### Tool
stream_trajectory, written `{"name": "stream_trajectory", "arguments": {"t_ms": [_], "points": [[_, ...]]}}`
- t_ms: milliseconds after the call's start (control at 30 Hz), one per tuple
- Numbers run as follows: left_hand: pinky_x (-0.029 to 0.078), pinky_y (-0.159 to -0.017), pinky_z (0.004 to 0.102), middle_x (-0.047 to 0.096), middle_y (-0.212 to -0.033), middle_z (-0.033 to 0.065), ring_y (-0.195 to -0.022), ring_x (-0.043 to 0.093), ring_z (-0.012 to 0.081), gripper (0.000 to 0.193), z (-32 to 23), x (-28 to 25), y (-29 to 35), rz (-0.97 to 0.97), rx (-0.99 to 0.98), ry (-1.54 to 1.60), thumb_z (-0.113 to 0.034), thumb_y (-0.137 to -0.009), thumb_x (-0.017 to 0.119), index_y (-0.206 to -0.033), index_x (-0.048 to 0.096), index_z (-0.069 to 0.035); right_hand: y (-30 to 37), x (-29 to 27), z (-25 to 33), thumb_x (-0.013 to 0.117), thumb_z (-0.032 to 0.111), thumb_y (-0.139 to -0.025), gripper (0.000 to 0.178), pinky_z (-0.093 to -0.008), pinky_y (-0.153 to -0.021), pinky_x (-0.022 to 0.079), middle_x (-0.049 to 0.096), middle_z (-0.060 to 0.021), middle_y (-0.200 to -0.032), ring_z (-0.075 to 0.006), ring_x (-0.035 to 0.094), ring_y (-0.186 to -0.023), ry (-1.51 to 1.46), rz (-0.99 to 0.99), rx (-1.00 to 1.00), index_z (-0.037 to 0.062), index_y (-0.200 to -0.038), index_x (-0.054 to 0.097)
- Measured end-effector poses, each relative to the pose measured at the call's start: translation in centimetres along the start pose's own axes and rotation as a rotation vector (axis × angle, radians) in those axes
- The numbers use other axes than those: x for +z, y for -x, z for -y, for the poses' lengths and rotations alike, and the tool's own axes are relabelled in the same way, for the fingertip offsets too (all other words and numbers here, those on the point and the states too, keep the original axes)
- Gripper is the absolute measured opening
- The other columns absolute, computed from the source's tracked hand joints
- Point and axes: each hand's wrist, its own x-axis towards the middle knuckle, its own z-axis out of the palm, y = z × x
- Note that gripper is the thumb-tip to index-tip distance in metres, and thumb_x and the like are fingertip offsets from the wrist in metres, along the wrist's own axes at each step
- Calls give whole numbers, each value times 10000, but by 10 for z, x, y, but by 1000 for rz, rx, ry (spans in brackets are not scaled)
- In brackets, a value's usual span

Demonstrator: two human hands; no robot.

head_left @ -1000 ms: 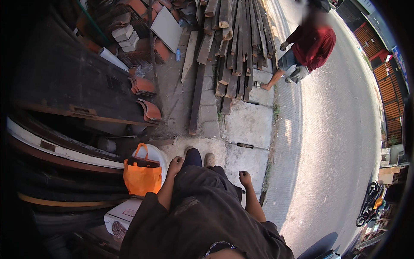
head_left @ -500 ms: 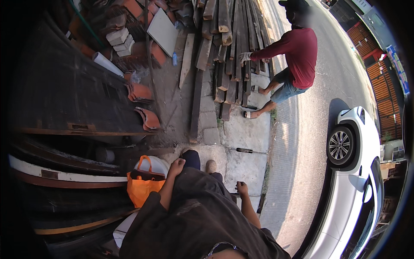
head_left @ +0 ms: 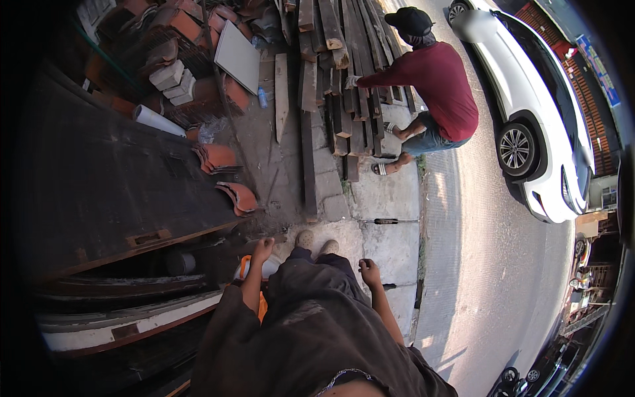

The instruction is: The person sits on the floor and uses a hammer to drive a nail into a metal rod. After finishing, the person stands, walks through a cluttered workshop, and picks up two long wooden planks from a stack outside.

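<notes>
My left hand (head_left: 262,249) hangs in front of me with its fingers curled in, and I see nothing in it. Just beside that forearm is an orange bag (head_left: 262,308), mostly hidden by my arm and shirt, near a rounded white thing (head_left: 270,266). My right hand (head_left: 370,272) is low at my other side, fingers loosely closed, apart from anything else. Ahead lies a stack of long wooden beams (head_left: 342,122). A co-worker (head_left: 440,89) in a dark red top bends over its right side, a gloved hand on the beams.
Curved roof tiles (head_left: 216,157), white blocks (head_left: 173,81) and a pale flat panel (head_left: 237,56) lie at the far left. Large dark panels (head_left: 126,178) lean along my left. To the right, a white car (head_left: 529,112) is on the road (head_left: 456,264) beside the concrete slabs (head_left: 383,198).
The white car has moved forward along the road, past the co-worker. The co-worker has bent lower over the beams. I have stepped forward, and the orange bag is now mostly behind my left arm.
</notes>
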Motion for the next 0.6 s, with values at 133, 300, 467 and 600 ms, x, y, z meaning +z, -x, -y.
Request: {"name": "stream_trajectory", "arguments": {"t_ms": [133,300,467,600], "points": [[457,-789,383,635,-884,164,-896,623,306,473,-57,-4,-18,54,-2,101,-444,-885,503,-952,599,14,-9,-13,-38,552,261,-884,342,-295,-635,519,655,-141,-863,-200,645,-706,15,-83,23,-58,-997,603],[463,-772,362,638,-865,132,-876,634,273,440,-69,16,-17,87,-24,262,-434,-894,501,-974,603,-14,-9,-12,-90,566,308,-873,355,-293,-540,491,646,-103,-794,-174,637,-652,88,-70,216,-32,-968,603],[453,-826,388,644,-985,162,-965,602,334,478,-86,40,12,228,5,-143,-464,-874,506,-1047,610,-31,5,-3,-88,556,305,-880,342,-283,-467,451,639,-92,-791,-153,621,-617,-44,-98,295,-19,-984,590],[448,-852,394,639,-1024,167,-1003,591,332,483,-90,27,7,256,-37,-131,-467,-875,506,-1062,612,-35,8,17,-71,556,293,-879,342,-300,-503,466,643,-94,-807,-161,619,-622,-55,-75,303,-28,-992,596]]}}
